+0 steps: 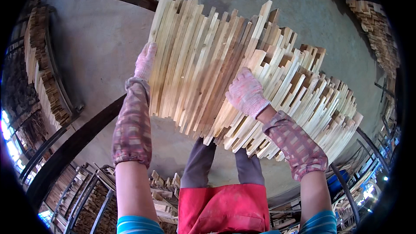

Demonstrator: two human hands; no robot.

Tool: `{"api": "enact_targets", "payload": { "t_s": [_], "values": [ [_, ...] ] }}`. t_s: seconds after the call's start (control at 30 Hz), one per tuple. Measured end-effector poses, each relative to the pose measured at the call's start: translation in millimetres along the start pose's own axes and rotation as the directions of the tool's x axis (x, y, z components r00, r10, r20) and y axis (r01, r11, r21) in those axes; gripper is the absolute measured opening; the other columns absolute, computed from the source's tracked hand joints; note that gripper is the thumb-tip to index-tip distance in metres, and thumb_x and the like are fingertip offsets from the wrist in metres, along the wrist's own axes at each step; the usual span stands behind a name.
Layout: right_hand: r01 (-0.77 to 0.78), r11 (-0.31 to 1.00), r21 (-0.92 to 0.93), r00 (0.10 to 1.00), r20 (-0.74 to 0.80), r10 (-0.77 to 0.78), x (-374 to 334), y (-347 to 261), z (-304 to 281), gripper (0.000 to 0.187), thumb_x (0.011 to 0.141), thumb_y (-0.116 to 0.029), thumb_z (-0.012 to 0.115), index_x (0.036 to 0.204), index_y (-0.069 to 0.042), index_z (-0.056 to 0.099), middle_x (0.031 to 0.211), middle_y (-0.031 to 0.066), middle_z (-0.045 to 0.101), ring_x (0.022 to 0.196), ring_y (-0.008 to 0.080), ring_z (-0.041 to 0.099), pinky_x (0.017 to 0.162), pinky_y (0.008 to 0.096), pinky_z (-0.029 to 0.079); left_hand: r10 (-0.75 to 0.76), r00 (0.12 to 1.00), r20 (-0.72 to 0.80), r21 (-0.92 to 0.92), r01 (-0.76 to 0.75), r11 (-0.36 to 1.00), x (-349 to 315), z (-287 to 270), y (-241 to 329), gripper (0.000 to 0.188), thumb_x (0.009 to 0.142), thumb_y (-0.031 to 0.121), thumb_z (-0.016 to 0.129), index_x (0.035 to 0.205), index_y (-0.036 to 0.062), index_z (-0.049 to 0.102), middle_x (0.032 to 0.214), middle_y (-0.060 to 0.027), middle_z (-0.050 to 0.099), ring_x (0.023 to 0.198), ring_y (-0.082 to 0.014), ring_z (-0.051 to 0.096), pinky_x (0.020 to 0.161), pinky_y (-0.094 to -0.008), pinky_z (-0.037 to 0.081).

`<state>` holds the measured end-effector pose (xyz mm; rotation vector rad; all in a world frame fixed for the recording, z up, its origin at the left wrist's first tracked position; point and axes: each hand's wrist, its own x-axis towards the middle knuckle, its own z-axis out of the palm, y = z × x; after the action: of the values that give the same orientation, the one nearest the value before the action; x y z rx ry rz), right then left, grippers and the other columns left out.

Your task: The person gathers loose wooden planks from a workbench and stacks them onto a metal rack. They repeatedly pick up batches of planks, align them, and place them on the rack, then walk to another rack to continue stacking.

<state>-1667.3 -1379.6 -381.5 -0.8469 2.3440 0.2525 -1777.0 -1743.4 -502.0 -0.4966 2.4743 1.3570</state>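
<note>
A long row of pale wooden strips lies side by side in front of me, its right part stacked unevenly with staggered ends. My left hand, in a pinkish work glove, rests along the outer face of the leftmost strip, fingers stretched out. Over the middle of the row my right hand, gloved alike, is closed with its fingers curled at a wooden strip; its fingertips are partly hidden. Checked sleeve covers wrap both forearms.
Dark curved metal bars run past the row on the left. Piles of wooden strips stand at the left, with another stack at the far right. Racks of wood are near at lower left. Grey concrete floor lies beneath.
</note>
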Motion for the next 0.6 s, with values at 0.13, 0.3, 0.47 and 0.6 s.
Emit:
{"api": "enact_targets", "payload": {
  "t_s": [0.13, 0.3, 0.47, 0.6],
  "values": [
    [0.005, 0.995, 0.100, 1.000, 0.017, -0.006, 1.2, 1.6, 9.2, 0.040, 0.098, -0.037, 0.048, 0.093, -0.009, 0.076, 0.094, 0.0082, 0.072, 0.102, 0.0252, 0.062, 0.108, 0.0463, 0.033, -0.177, 0.982, 0.057, 0.064, 0.174, 0.983, 20.3, 0.3, -11.6, 0.073, 0.094, 0.067, 0.055, 0.128, 0.0038, 0.066, 0.120, -0.0088, 0.069, 0.116, -0.0216, 0.060, 0.103, -0.0363, 0.044],
    [0.036, 0.999, -0.008, 0.998, -0.058, -0.036, -7.1, 3.9, 13.5, 0.037, 0.098, -0.035, 0.048, 0.093, -0.010, 0.076, 0.095, 0.0098, 0.072, 0.101, 0.0277, 0.064, 0.109, 0.0509, 0.032, -0.327, 0.925, 0.196, -0.086, 0.348, 0.934, 11.8, -7.8, 3.8, 0.074, 0.093, 0.070, 0.055, 0.117, 0.0013, 0.071, 0.113, -0.0082, 0.070, 0.109, -0.0182, 0.058, 0.099, -0.0344, 0.044],
    [0.037, 0.999, 0.003, 0.995, 0.096, -0.038, -1.4, 0.9, -2.7, 0.044, 0.102, -0.039, 0.043, 0.103, -0.009, 0.076, 0.101, 0.0093, 0.072, 0.107, 0.0267, 0.062, 0.109, 0.0511, 0.030, -0.243, 0.947, 0.212, -0.074, 0.263, 0.962, 12.2, -8.3, -14.5, 0.080, 0.093, 0.073, 0.051, 0.130, 0.0028, 0.065, 0.126, -0.0091, 0.066, 0.117, -0.0198, 0.058, 0.102, -0.0372, 0.044],
    [-0.020, 0.999, 0.041, 0.986, 0.165, 0.013, -6.1, 6.4, 2.4, 0.049, 0.102, -0.042, 0.040, 0.109, -0.008, 0.074, 0.107, 0.0089, 0.072, 0.113, 0.0258, 0.060, 0.110, 0.0515, 0.029, -0.271, 0.924, 0.271, -0.077, 0.301, 0.950, 13.8, 1.9, 29.2, 0.083, 0.094, 0.070, 0.051, 0.142, 0.0024, 0.056, 0.139, -0.0113, 0.060, 0.129, -0.0215, 0.053, 0.110, -0.0357, 0.038]
  ]
}}
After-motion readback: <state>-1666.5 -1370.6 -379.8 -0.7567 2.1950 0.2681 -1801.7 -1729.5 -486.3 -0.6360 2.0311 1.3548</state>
